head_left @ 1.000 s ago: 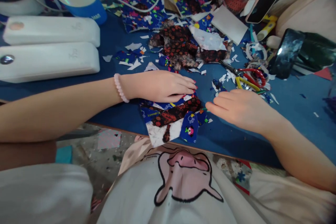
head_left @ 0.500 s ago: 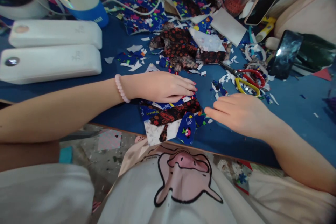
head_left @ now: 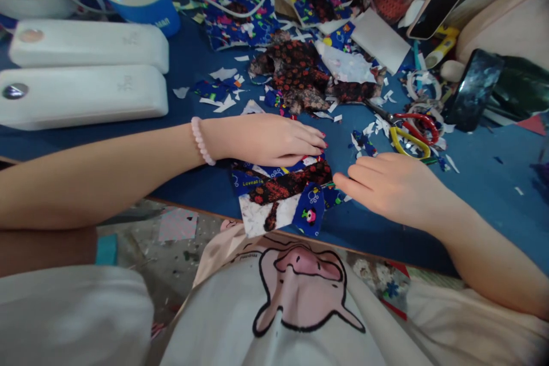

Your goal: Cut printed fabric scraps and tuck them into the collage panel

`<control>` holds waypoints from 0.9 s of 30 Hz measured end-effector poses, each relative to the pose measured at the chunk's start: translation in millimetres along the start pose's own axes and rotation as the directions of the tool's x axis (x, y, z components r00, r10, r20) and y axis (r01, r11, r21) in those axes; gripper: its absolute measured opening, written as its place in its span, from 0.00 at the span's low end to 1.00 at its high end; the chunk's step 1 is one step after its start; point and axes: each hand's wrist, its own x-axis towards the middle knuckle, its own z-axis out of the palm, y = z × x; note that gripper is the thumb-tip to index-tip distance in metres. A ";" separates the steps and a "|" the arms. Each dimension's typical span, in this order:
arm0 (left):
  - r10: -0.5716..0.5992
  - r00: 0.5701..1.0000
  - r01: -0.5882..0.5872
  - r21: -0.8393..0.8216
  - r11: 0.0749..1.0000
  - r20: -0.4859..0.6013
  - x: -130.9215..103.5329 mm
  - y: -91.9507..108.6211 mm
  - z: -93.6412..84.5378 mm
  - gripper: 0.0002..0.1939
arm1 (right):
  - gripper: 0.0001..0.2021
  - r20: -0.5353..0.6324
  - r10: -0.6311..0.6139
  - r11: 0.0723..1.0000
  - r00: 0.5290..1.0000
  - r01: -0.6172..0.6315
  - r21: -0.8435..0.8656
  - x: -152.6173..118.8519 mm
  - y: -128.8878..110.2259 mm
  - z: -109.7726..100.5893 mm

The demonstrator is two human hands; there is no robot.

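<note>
On the left lie two white cases (head_left: 86, 97); they look closed, so I can't see what is in them. The left hand (head_left: 274, 138) lies flat on the patch (head_left: 283, 211), near the edge of the blue table (head_left: 484, 174). A dark strip (head_left: 295, 182) on it slants up toward the right hand (head_left: 386, 189). That hand is curled, pinching a thin green stick (head_left: 328, 185) just by the patch's right side. Scissors (head_left: 409, 142) lie beyond it.

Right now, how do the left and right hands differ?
The left hand lies flat, partly over the patchwork; the right hand is curled, seemingly around a thin green stick. The left hand has a pink bead bracelet at its wrist; the right hand has none. Both hands show their backs.
</note>
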 end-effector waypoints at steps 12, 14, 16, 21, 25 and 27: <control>-0.018 0.999 0.013 0.128 0.992 0.037 0.7 6.4 -3.7 0.21 | 0.13 -0.006 -0.038 0.999 0.999 0.038 0.009 -6.1 7.1 5.0; 0.013 0.999 -0.005 0.221 0.975 -0.034 -0.7 14.3 -4.6 0.21 | 0.13 -0.002 -0.041 0.999 0.999 0.041 0.001 -8.9 9.5 4.1; 0.038 0.993 -0.003 0.300 0.954 -0.108 -2.3 24.7 -3.4 0.21 | 0.12 -0.022 -0.027 1.000 0.999 0.027 -0.014 -10.9 9.9 3.0; 0.018 0.984 0.031 0.266 0.964 -0.177 -4.6 49.2 9.0 0.11 | 0.10 -0.044 -0.036 0.999 0.998 0.037 0.008 -12.7 5.1 -0.6; -0.022 0.985 0.064 0.251 0.966 -0.169 -3.7 60.8 17.8 0.08 | 0.10 -0.034 -0.041 0.997 0.999 0.042 0.057 -14.9 -0.8 -5.0; 0.005 0.986 0.041 0.272 0.962 -0.167 -3.8 66.2 19.2 0.12 | 0.09 -0.045 -0.030 0.996 0.999 0.033 0.080 -16.0 -5.1 -6.3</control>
